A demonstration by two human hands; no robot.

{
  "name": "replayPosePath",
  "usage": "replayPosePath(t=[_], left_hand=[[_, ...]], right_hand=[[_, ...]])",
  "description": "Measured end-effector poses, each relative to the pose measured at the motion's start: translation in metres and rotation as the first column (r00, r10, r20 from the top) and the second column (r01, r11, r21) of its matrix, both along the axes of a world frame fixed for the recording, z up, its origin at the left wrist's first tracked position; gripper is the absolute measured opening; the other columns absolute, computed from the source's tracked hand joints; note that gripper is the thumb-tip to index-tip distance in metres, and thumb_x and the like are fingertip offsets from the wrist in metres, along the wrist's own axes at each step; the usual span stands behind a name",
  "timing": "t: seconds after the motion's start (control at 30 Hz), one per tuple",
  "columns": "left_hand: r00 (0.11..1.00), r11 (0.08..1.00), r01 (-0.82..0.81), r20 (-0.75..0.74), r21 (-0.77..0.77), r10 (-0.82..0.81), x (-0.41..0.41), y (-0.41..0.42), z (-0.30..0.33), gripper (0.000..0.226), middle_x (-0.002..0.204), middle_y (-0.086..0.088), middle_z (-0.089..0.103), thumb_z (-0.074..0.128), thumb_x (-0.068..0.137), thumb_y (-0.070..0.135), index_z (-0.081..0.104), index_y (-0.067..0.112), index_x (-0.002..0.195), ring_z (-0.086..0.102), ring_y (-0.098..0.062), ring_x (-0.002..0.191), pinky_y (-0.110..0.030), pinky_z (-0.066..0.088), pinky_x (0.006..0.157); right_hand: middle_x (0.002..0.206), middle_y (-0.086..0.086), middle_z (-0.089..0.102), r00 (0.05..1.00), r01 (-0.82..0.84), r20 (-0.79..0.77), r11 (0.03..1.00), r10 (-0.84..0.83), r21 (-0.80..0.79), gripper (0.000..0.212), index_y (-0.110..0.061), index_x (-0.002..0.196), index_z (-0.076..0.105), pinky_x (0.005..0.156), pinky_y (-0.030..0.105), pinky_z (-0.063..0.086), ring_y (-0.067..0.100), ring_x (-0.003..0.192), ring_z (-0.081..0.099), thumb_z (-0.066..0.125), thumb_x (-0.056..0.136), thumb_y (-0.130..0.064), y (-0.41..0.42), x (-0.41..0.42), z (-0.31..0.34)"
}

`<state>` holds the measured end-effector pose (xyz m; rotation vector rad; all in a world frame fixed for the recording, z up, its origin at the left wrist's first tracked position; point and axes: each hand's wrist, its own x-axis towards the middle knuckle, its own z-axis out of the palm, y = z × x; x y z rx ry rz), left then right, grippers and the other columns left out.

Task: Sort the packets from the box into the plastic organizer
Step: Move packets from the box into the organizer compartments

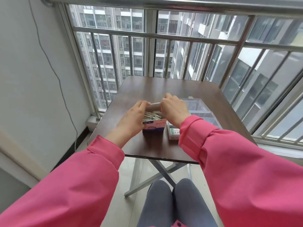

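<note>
The box [153,126] is sitting upright near the middle of the dark wooden table [164,148], its open mouth facing up and its long axis running away from the person toward the window. Packets [151,115] are lying packed inside it. The left hand [134,117] is gripping the box's left side, fingers curled over its far rim. The right hand [174,108] is curling its fingers round the far flap. The clear plastic organizer [199,112] is lying just right of the box, stretching away the same way; the right sleeve [229,153] is covering much of it. A railing [180,38] and tower blocks are filling the window beyond. The packets' print is too small to read.
</note>
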<state>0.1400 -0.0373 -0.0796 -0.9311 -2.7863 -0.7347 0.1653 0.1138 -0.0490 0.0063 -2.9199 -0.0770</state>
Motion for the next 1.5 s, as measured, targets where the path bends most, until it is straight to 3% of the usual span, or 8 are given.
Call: replayPosePath(t=[0.33, 0.5, 0.6, 0.7, 0.83, 1.13, 1.27, 1.5], left_hand=[[0.987, 0.995, -0.009, 0.158, -0.095, 0.024, -0.030, 0.009, 0.004, 0.082, 0.146, -0.010, 0.030, 0.069, 0.077, 0.007, 0.024, 0.008, 0.146, 0.032, -0.026, 0.135, -0.022, 0.024, 0.105], [0.994, 0.996, 0.000, 0.111, 0.090, -0.010, -0.018, 0.028, 0.017, 0.090, 0.157, -0.008, 0.013, 0.046, 0.071, 0.041, 0.010, 0.020, 0.151, 0.001, -0.019, 0.146, -0.033, 0.000, 0.116], [0.978, 0.919, 0.109, 0.125, 0.379, -0.167, -0.007, 0.048, 0.036, 0.067, 0.150, -0.002, 0.034, 0.044, 0.088, 0.040, 0.022, 0.022, 0.148, 0.031, -0.015, 0.137, -0.032, 0.027, 0.108], [0.910, 0.927, 0.156, 0.315, 0.342, -0.269, 0.000, 0.062, 0.050, 0.039, 0.109, -0.003, 0.066, 0.039, 0.097, 0.045, 0.057, 0.020, 0.120, 0.063, -0.019, 0.099, -0.024, 0.044, 0.080], [0.747, 0.895, 0.168, 0.539, 0.414, -0.390, 0.013, 0.083, 0.056, 0.054, 0.077, -0.010, 0.068, 0.036, 0.099, 0.043, 0.061, -0.003, 0.109, 0.060, -0.017, 0.061, -0.030, 0.047, 0.068], [0.710, 0.776, 0.053, 0.522, 0.629, -0.472, 0.022, 0.118, 0.041, 0.012, 0.074, -0.005, 0.069, 0.057, 0.093, 0.015, 0.066, 0.008, 0.093, 0.057, -0.006, 0.053, -0.020, 0.049, 0.059], [0.732, 0.740, 0.009, 0.500, 0.672, -0.463, 0.023, 0.126, 0.034, 0.024, 0.076, -0.007, 0.072, 0.066, 0.086, 0.015, 0.065, 0.002, 0.106, 0.062, -0.015, 0.063, -0.024, 0.051, 0.062], [0.736, 0.755, 0.008, 0.507, 0.656, -0.449, 0.023, 0.133, 0.024, 0.011, 0.069, -0.003, 0.069, 0.051, 0.097, 0.015, 0.060, 0.013, 0.102, 0.052, -0.007, 0.049, -0.014, 0.044, 0.050]], right_hand=[[0.087, 0.010, 0.070, 0.970, -0.079, -0.237, 0.838, -0.062, -0.540, 0.011, -0.008, 0.089, 0.058, 0.066, 0.040, 0.055, 0.020, 0.069, 0.068, 0.052, 0.094, -0.014, 0.029, 0.005, 0.015], [0.082, 0.011, 0.070, 0.963, -0.166, -0.266, 0.696, -0.037, -0.698, 0.008, -0.007, 0.086, 0.056, 0.046, 0.019, 0.049, 0.014, 0.059, 0.068, 0.055, 0.093, -0.010, 0.039, 0.008, 0.017], [0.078, 0.012, 0.070, 0.965, -0.231, -0.260, 0.582, 0.035, -0.779, 0.008, -0.003, 0.086, 0.056, 0.045, 0.022, 0.050, 0.015, 0.061, 0.070, 0.056, 0.092, -0.007, 0.049, 0.018, 0.016], [0.074, 0.011, 0.069, 0.960, -0.276, -0.268, 0.463, 0.085, -0.842, 0.008, -0.001, 0.086, 0.056, 0.050, 0.022, 0.051, 0.016, 0.064, 0.070, 0.057, 0.091, -0.007, 0.065, 0.029, 0.016], [0.071, 0.013, 0.066, 0.975, -0.222, -0.216, 0.302, 0.055, -0.927, 0.007, -0.003, 0.085, 0.055, 0.053, 0.017, 0.049, 0.011, 0.058, 0.068, 0.055, 0.090, 0.001, 0.088, 0.043, 0.017], [0.062, 0.005, 0.062, 0.995, -0.100, -0.102, 0.111, -0.012, -0.989, 0.013, -0.008, 0.071, 0.062, 0.052, 0.016, 0.047, 0.007, 0.047, 0.055, 0.070, 0.078, -0.001, 0.122, 0.061, 0.013], [0.051, -0.002, 0.062, 0.999, -0.039, -0.041, 0.065, -0.030, -0.997, 0.015, -0.012, 0.071, 0.062, 0.046, 0.016, 0.045, 0.008, 0.042, 0.055, 0.067, 0.083, -0.003, 0.128, 0.066, 0.010], [0.063, 0.009, 0.069, 0.999, -0.015, 0.007, -0.429, -0.048, -0.903, 0.006, 0.001, 0.091, 0.061, 0.054, 0.015, 0.054, 0.013, 0.058, 0.069, 0.056, 0.089, 0.002, 0.139, 0.068, 0.011]])
